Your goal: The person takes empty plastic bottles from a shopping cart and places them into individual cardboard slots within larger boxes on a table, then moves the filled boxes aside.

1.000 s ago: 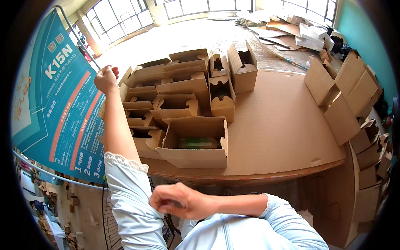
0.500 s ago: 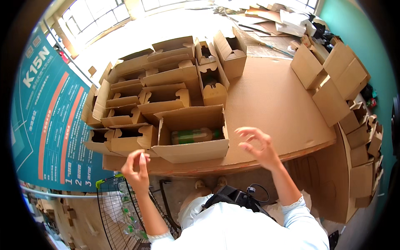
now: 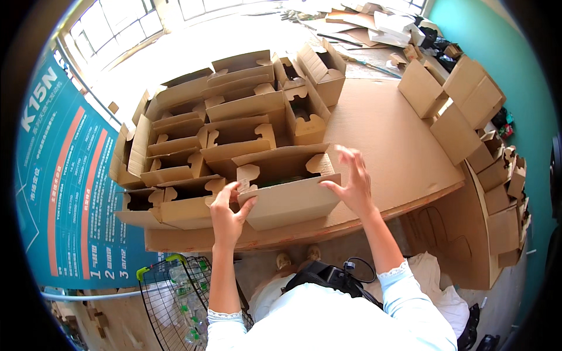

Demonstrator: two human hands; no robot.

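Directly in front of me stands an open cardboard box (image 3: 295,205). Its small notched end flaps lean inward over the opening, and its long flaps stand up. Inside, only a dark greenish part of a plastic bottle (image 3: 291,179) shows. My left hand (image 3: 229,213) closes on the box's left front corner, thumb in front and fingers behind. At the right end, my right hand (image 3: 353,186) has its fingers spread. Its thumb touches the top edge of the front flap, while its fingertips are raised near the far right corner.
Several open boxes (image 3: 237,140) crowd the left and back of the cardboard-covered table (image 3: 380,134). More boxes (image 3: 462,93) are heaped at the right. A wire cart (image 3: 175,298) with bottles stands below left, beside a teal banner (image 3: 64,193). Scrap cardboard (image 3: 351,38) lies far back.
Both hands have come to the box from beside it. The end flaps now lean inward and cover most of the bottle. The view has shifted slightly.
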